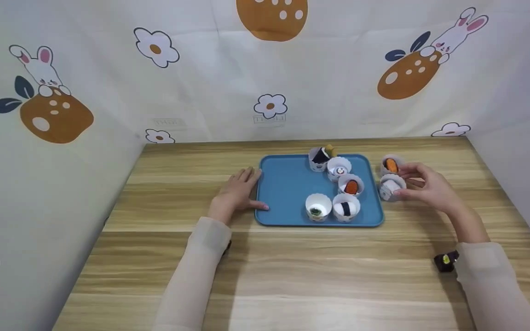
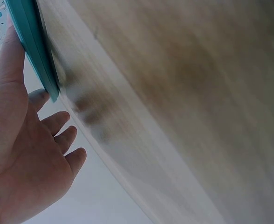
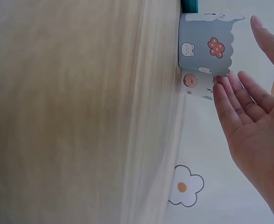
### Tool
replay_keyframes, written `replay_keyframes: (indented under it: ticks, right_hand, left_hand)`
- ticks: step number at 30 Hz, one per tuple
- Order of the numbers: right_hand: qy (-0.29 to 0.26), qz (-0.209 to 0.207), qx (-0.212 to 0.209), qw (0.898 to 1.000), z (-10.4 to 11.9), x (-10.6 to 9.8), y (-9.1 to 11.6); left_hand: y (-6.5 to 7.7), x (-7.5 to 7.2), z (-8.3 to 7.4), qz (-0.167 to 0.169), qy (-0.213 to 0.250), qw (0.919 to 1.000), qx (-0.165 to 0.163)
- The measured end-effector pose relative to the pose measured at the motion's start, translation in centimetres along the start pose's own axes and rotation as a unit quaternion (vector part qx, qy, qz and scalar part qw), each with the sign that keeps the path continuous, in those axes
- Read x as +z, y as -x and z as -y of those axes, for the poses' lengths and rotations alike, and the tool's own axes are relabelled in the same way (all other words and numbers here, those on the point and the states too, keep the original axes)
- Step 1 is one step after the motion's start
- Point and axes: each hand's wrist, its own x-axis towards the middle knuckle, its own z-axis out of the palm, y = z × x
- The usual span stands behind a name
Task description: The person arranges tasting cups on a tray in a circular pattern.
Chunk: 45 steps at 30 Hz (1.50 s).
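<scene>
My left hand (image 1: 236,195) lies at the left edge of a blue tray (image 1: 283,184), thumb over its rim and fingers spread. In the left wrist view those fingers are fairly straight beside the tray's corner. At the right my right hand (image 1: 428,186) is at a grey paper cup (image 3: 204,44) holding a white piece (image 1: 388,189). Its thumb and fingers stand apart near the cup's rim, fairly straight; whether they touch it I cannot tell. Just behind stands another paper cup (image 1: 385,174) with an orange-topped toy sushi piece (image 1: 391,165). Both cups stand on the table beside the tray.
Several paper cups with toy sushi stand on the tray's right half, among them a white cup (image 1: 319,202) with a green-topped piece and one with a red-topped piece (image 1: 351,187). A small dark object (image 1: 444,262) lies by the right sleeve. Patterned cloth (image 1: 200,92) walls the table.
</scene>
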Motion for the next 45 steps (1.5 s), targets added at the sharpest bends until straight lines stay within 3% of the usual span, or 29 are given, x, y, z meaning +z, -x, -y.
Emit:
replay_keyframes:
  ticks: [11,21,28,45]
  right_hand:
    - [0.006,0.042,0.043,0.998,0.06,-0.35,0.02]
    - [-0.049,0.093,0.037,0.994,-0.37,-0.47,-0.35]
    - [-0.048,0.087,0.024,0.995,-0.49,-0.20,-0.49]
    - [-0.003,0.100,0.058,0.993,-0.14,0.02,-0.75]
  left_hand:
    - [0.05,0.09,0.03,-0.007,0.004,1.0000,0.001]
    - [0.03,0.17,0.08,-0.008,0.009,0.9999,0.002]
    - [-0.22,0.28,0.21,0.001,-0.001,1.0000,-0.009]
    - [-0.23,0.31,0.18,-0.002,0.002,0.9999,-0.010]
